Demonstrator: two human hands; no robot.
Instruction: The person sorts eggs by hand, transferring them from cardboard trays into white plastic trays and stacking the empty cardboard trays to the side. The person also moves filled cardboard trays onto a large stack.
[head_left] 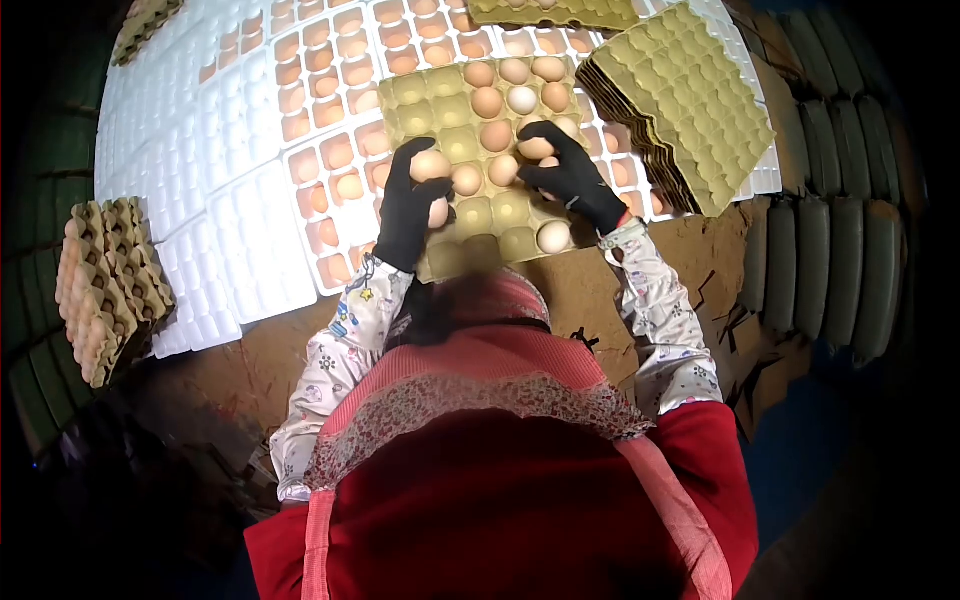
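A yellowish pulp egg tray point(432, 118), partly filled with brown and pale eggs, lies in front of me. My left hand point(405, 200), in a black glove, curls at the tray's left side around an egg point(430, 166); a second egg point(438, 213) shows under the thumb. On the right side my right hand point(572, 178), also gloved, has its fingers closed on an egg point(535, 148), with another egg partly hidden by the fingers. Between the hands, loose eggs sit in the cups, among them a brown egg point(496, 136) and a pale egg point(522, 100).
White plastic trays point(250, 205) spread beneath and to the left, several cells holding eggs. A stack of pulp trays point(690, 110) leans at the right. Filled trays point(110, 285) stand at the left edge. Padded dark green rolls point(830, 270) line the right side.
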